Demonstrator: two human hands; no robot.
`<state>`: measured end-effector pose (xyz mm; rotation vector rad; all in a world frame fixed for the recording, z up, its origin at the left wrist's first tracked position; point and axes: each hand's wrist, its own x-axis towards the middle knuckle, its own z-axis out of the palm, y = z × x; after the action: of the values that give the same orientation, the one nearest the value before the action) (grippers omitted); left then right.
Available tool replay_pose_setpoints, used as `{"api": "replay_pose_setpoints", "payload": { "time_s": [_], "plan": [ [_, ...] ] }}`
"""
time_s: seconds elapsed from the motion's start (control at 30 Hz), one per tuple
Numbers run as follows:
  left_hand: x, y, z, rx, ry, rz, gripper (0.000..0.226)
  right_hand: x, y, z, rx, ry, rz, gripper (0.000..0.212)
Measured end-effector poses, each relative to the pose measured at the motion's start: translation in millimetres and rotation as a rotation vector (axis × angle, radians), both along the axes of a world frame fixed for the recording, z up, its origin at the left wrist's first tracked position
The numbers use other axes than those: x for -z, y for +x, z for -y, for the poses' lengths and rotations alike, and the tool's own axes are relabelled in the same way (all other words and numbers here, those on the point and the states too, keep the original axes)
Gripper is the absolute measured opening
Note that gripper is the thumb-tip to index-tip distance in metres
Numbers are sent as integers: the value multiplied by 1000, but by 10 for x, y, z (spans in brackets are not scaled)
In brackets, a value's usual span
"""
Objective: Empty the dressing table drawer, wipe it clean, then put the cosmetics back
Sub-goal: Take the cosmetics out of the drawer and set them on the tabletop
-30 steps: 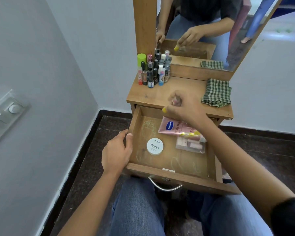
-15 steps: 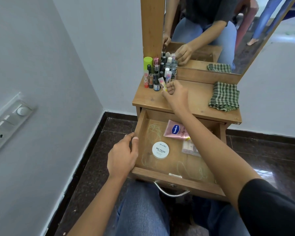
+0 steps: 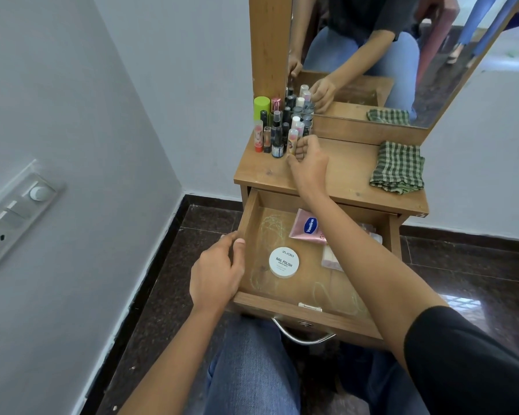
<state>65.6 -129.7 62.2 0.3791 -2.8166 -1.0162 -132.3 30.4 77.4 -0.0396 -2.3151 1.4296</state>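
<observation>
The wooden drawer [image 3: 282, 308] stands pulled out under the dressing table top [image 3: 351, 172]. Inside lie a round white nail polish remover tub [image 3: 284, 262], a pink Vaseline tube [image 3: 306, 227] and a clear packet [image 3: 330, 259] partly hidden by my forearm. My left hand [image 3: 218, 272] grips the drawer's left wall. My right hand [image 3: 309, 163] is on the table top, fingers closed around a small tube with a pale cap [image 3: 292, 141], set upright at the edge of a cluster of several cosmetic bottles [image 3: 277, 127].
A folded green checked cloth [image 3: 397, 167] lies on the table's right side. A mirror [image 3: 387, 55] rises behind the table. A grey wall with a switch plate [image 3: 15, 211] is on the left. Dark tiled floor surrounds the table, and my knees sit under the drawer handle [image 3: 301, 335].
My right hand rose from above the drawer to the back left of the table top, carrying the small tube to the bottle cluster. The left hand kept hold of the drawer wall.
</observation>
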Motion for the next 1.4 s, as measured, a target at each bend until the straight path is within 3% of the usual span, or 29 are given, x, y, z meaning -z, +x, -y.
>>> {"api": "replay_pose_setpoints", "payload": {
  "time_s": [0.4,0.57,0.63,0.73,0.9,1.0,1.17,1.4],
  "plan": [
    [1,-5,-2,-3,-8,0,38,67,-98,38,82,-4,50,20],
    [-15,7,-12,-18,-1,-1,41,-87,213,-60,-41,-167,-40,21],
    [-13,11,-10,-19,-3,-3,42,-91,430,-222,-146,-81,-39,17],
    [-2,11,-11,-25,-1,-4,42,-17,775,-631,-364,206,101,14],
    [6,0,-10,-32,8,1,41,163,1138,-1062,-367,829,437,55],
    [7,4,-12,-35,8,3,41,246,1164,-1064,-317,998,548,68],
    [-2,14,-11,-25,-1,1,41,255,1108,-994,-304,1041,701,67],
    [-11,10,-12,-27,-5,11,40,134,1079,-1054,-354,827,789,61]
  ]
}}
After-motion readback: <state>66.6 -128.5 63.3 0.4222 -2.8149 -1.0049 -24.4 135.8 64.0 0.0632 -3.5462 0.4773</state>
